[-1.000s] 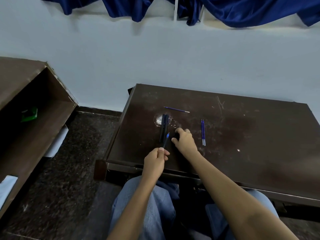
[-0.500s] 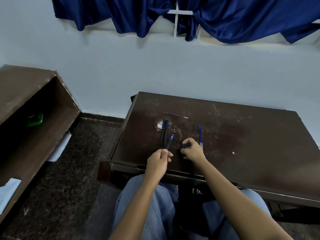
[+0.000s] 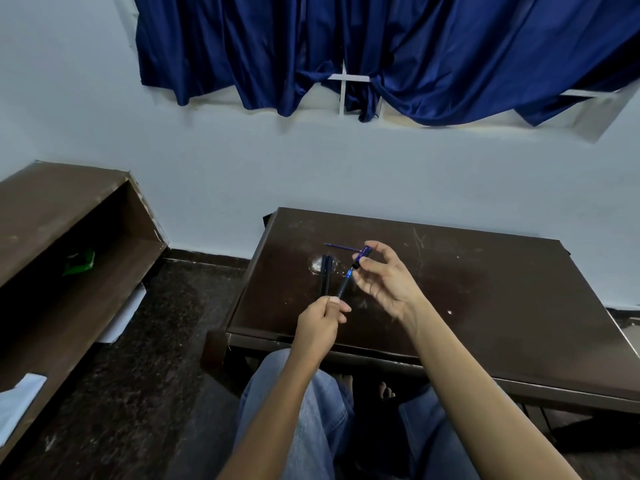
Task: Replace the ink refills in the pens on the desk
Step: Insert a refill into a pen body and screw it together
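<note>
My left hand (image 3: pixel 320 318) pinches the lower end of a dark pen barrel (image 3: pixel 344 286) whose blue refill tip points up and right. My right hand (image 3: pixel 382 278) is raised over the brown desk (image 3: pixel 485 306) and pinches a short dark pen tip piece (image 3: pixel 363 256) just above that blue tip. Two dark pens (image 3: pixel 325 277) lie side by side on the desk left of the held barrel. A single thin blue refill (image 3: pixel 341 246) lies beyond them, partly hidden by my right hand.
A brown open shelf unit (image 3: pixel 79 244) stands to the left with a green thing (image 3: pixel 80 262) inside. White papers (image 3: pixel 20 396) lie at its lower end. Blue curtains (image 3: pixel 381 46) hang on the wall behind the desk. My knees are under the desk's front edge.
My right hand rose off the desk with the pen tip piece and now holds it at the barrel's blue tip. The camera tilted up. The pair of refills at right is no longer seen.
</note>
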The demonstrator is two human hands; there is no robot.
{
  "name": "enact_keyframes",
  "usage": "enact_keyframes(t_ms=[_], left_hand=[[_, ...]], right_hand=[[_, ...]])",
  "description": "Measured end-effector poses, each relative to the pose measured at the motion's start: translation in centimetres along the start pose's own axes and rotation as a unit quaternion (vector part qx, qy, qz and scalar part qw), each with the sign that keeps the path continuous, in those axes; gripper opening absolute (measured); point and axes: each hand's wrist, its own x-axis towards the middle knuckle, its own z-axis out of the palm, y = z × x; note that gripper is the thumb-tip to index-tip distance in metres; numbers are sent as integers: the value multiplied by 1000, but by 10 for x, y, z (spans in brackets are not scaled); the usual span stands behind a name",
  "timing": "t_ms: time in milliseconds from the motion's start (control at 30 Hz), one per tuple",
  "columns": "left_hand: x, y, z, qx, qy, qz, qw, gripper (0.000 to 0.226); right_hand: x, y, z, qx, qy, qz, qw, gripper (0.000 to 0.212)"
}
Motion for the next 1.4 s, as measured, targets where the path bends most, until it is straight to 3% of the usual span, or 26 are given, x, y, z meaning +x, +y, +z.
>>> enact_keyframes(t_ms=[333, 433, 733, 1067, 1200, 1400], left_hand=[[-19, 24, 0, -17, -6, -1, 1000, 32], [-22, 32, 1, -42, 0, -14, 999, 31], [-21, 31, 1, 106, 62, -19, 992, 27], [-14, 25, 17, 192, 139, -22, 971, 19], [-8, 14, 25, 175, 120, -15, 977, 23], [10, -6, 34, 189, 33, 10, 981, 29]], right_hand=[[-38, 0, 13, -153, -45, -47, 986, 38], [-46, 16, 16, -119, -56, -46, 990, 43], [-56, 43, 24, -42, 32, -68, 996, 46], [-42, 56, 21, -98, 81, -52, 991, 49], [-30, 56, 13, -139, 97, -18, 985, 50], [-12, 72, -6, -254, 217, -30, 942, 54]])
